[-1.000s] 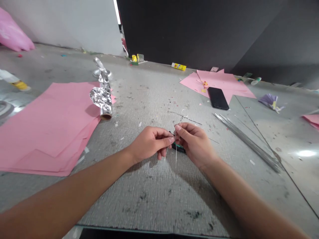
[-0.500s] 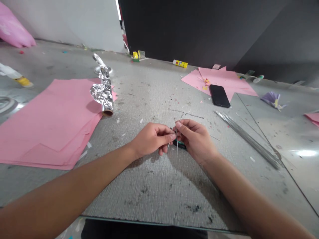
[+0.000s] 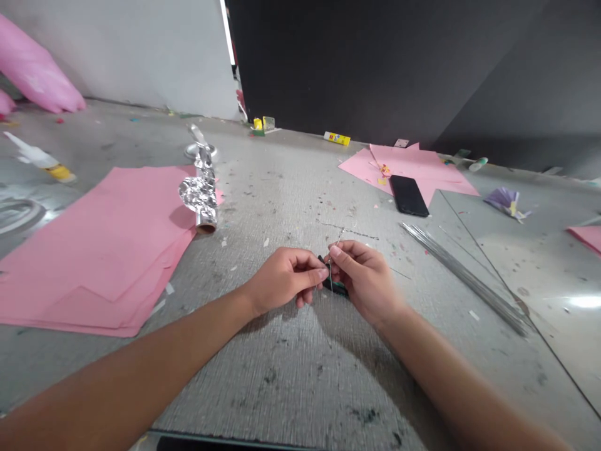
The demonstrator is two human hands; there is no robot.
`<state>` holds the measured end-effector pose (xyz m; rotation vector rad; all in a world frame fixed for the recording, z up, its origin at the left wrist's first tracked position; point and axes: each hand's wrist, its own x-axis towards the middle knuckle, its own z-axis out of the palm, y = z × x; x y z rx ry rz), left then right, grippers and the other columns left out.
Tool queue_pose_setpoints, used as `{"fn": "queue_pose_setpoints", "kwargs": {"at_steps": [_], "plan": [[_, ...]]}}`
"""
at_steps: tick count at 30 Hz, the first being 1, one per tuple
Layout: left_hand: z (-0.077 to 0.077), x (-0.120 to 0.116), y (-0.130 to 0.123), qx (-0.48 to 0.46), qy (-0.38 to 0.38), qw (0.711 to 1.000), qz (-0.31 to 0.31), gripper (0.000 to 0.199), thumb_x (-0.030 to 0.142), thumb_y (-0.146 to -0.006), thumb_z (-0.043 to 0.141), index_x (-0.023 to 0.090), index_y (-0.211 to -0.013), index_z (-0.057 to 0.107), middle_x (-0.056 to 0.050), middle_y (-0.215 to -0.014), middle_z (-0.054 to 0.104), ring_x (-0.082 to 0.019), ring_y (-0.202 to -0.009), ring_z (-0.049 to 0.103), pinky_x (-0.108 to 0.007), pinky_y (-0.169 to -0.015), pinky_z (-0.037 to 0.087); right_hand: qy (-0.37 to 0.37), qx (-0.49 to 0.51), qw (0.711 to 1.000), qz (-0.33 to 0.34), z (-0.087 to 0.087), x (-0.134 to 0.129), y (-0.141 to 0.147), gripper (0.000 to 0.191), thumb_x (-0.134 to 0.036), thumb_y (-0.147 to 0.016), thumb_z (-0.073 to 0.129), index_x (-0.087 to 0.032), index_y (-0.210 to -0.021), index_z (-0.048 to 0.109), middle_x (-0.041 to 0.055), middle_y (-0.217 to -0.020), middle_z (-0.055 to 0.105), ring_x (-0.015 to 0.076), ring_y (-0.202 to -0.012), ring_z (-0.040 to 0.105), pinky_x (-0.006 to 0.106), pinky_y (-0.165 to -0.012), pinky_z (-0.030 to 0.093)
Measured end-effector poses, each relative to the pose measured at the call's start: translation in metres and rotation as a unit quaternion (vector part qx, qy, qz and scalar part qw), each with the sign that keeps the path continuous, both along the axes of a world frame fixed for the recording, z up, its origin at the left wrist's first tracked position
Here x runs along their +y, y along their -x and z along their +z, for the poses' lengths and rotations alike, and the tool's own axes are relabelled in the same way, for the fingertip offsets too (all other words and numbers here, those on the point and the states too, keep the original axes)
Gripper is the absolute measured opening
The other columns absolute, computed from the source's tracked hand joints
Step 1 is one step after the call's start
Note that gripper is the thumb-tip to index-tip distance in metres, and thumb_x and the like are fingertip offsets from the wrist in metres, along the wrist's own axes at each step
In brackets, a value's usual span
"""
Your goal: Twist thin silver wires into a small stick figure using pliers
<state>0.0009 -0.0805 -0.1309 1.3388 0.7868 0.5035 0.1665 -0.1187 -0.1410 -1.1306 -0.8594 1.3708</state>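
- Pink paper sheets point(image 3: 94, 250) lie stacked flat on the counter point(image 3: 277, 382), off to one side of the hands.
- A foil roll point(image 3: 201, 203) sits beside them, its loose end crumpled.
- Left grip point(image 3: 282, 282) pinches a thin wire point(image 3: 339, 239) in its fingertips, lifted off the counter.
- Right grip point(image 3: 366, 279) clenches the same wire, steadying it; a small black-and-green object point(image 3: 335, 288) sits beneath, partly hidden.
- A bundle of thin metal rods point(image 3: 462, 275) lies further right, within reach.

You've got a thin silver wire point(image 3: 337, 237) pinched upright between your fingertips point(image 3: 325, 270), its end rising clear, with a small black-and-green piece point(image 3: 335, 287) partly hidden just below them.
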Motion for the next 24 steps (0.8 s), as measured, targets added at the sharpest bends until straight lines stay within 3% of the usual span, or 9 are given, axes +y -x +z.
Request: {"fn": "queue_pose_setpoints", "kwargs": {"at_steps": [18,24], "plan": [[-0.0018,-0.0001,0.0013,-0.021,0.036,0.999,-0.001,0.026,0.034,-0.086,0.064,0.014,-0.07,0.06,0.003,-0.047,0.055,-0.007,-0.04,0.049,-0.017,-0.04,0.042,-0.003,0.016,1.0,0.002,0.0042,0.0005,0.0037,0.018,-0.035,-0.08,0.073,-0.02,-0.077,0.063,-0.0033,-0.068,0.061,0.0078,-0.054,0.048,0.025,-0.054,0.036],[-0.0019,-0.0014,-0.0004,-0.014,0.03,0.999,0.013,0.022,0.034,-0.084,0.066,0.013,-0.09,0.064,0.0,-0.067,0.061,-0.007,-0.044,0.053,-0.019,-0.038,0.044,0.007,0.034,0.999,0.019,0.0053,0.0024,0.0005,0.02,-0.036,-0.078,0.075,-0.02,-0.078,0.063,-0.0042,-0.064,0.057,0.0091,-0.055,0.048,0.026,-0.055,0.038]]}}
